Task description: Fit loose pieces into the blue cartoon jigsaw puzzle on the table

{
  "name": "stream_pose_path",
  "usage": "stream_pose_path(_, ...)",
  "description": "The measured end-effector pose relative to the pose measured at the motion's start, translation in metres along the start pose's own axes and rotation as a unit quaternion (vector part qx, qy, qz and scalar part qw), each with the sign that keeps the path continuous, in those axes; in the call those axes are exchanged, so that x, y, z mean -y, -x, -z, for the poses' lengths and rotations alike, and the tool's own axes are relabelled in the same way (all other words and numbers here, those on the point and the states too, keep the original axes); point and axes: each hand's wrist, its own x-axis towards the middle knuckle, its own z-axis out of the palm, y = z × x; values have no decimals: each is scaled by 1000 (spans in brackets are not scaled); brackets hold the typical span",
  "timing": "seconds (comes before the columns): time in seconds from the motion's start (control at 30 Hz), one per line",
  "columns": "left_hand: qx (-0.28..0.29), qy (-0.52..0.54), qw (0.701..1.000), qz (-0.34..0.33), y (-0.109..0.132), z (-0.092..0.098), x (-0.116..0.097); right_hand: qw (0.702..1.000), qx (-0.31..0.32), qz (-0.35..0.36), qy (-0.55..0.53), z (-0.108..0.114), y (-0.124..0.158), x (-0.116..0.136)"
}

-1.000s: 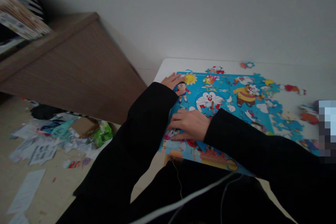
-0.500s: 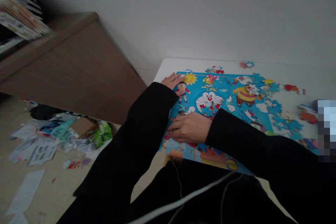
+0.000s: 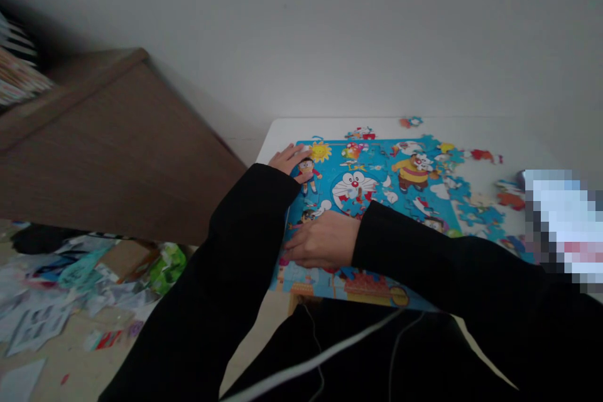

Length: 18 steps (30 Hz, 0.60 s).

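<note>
A blue cartoon jigsaw puzzle [image 3: 330, 191] lies on a white table, with a white cat face in a ring at its middle. My left hand [image 3: 289, 160] rests on its far left corner, fingers stretched out beside the boy figure and the yellow sun. Nearer to me, my right hand [image 3: 325, 242] lies palm down over the lower left part, fingers pointing left and touching the puzzle. Whatever is beneath that palm is hidden. Several loose puzzle pieces [image 3: 485, 213] are scattered along the right side, some overlapping the puzzle.
The white table [image 3: 532, 144] meets a wall at the back. At its right lies a pixelated device [image 3: 560, 213]. A brown wooden cabinet [image 3: 108, 157] stands to the left, with papers and bags [image 3: 85, 276] on the floor below. A white cable [image 3: 320, 361] crosses my lap.
The view has swung to the right, so everything sits further left. My right hand has slid slightly toward me, uncovering more of a printed figure. My left hand stays at the corner.
</note>
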Motion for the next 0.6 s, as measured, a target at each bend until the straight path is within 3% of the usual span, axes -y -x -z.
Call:
stream_pose_path(0.17,-5,1,1000,-1,-1,-1,5,999,41,9,-2,11,-1,1)
stream_pose_path(0.27,-2,-2,1000,-8,-1,-2,8,998,42,-33,-15,26,4,-2)
stream_pose_path(0.37,3,-8,1000,-10,-3,-4,11,987,46,-156,-2,56,22,-13)
stream_pose_path(0.43,-1,-13,1000,-9,-3,-5,13,962,44,-267,24,80,44,-27)
stream_pose_path(0.6,-17,-17,1000,-13,-2,-7,14,844,47,-534,36,118,116,-77)
